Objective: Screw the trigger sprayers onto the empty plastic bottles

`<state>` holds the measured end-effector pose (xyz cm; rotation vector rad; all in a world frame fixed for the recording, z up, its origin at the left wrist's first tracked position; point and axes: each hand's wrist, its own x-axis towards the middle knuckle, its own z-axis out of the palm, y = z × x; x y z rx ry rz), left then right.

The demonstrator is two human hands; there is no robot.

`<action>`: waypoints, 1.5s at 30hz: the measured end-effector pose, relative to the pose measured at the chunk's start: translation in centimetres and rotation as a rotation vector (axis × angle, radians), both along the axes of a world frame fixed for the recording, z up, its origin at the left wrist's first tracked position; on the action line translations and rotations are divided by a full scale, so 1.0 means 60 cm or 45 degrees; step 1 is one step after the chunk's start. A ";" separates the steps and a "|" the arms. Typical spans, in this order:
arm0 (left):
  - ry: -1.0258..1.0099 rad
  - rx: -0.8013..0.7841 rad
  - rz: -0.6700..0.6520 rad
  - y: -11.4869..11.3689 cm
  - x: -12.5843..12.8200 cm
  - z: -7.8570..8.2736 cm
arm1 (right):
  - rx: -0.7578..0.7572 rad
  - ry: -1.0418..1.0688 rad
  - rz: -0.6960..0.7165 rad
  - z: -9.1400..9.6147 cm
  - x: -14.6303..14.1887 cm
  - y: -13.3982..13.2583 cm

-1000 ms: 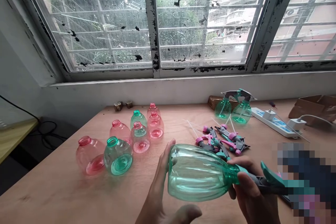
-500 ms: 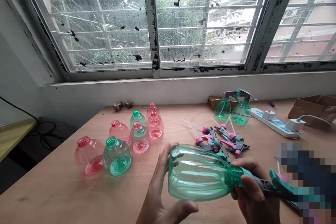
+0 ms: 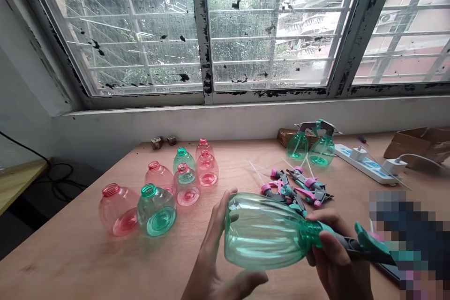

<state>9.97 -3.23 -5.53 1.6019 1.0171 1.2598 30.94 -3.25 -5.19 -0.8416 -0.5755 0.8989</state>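
A clear green plastic bottle [image 3: 263,232] lies sideways in both my hands, low in the middle of the view, its base to the left. My left hand [image 3: 214,258] cups that base, fingers curled round it. A grey and teal spray head [image 3: 365,246] is on the bottle's neck, and my right hand [image 3: 333,255] is closed round neck and head. Beyond the bottle, a heap of loose pink and teal spray heads [image 3: 298,190] lies on the table.
Several pink and green bottles without heads [image 3: 158,192] stand at the left of the wooden table [image 3: 70,253]. Two green bottles with spray heads [image 3: 311,143] stand at the back by a white power strip [image 3: 367,166] and a cardboard box [image 3: 422,143]. A blurred patch covers the right edge.
The bottle has turned a little in my hands, the teal trigger shifting at the right. Both hands keep their hold and the things on the table have not moved.
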 end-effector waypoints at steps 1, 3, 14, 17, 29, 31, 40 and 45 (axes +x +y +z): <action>0.016 0.026 0.013 0.000 0.001 -0.001 | 0.004 0.003 -0.002 -0.001 0.001 0.001; 0.033 0.072 0.017 -0.002 0.003 -0.005 | 0.020 0.012 0.001 -0.003 0.002 0.002; -0.056 -0.055 -0.071 0.004 -0.012 -0.009 | 0.032 -0.029 0.016 -0.003 0.002 0.001; -0.026 -0.026 -0.026 -0.007 -0.008 0.000 | 0.032 -0.038 0.037 -0.011 0.008 0.004; -0.034 0.007 -0.062 -0.009 -0.013 0.006 | 0.063 -0.189 0.200 -0.055 0.027 0.005; 0.019 0.012 -0.051 -0.016 -0.014 0.002 | 0.061 -0.183 0.189 -0.051 0.025 0.004; -0.015 -0.112 -0.095 -0.012 -0.012 0.007 | 0.096 -0.233 0.224 -0.059 0.034 0.007; 0.100 0.176 0.019 -0.013 -0.007 0.006 | 0.086 -0.294 0.265 -0.061 0.039 0.010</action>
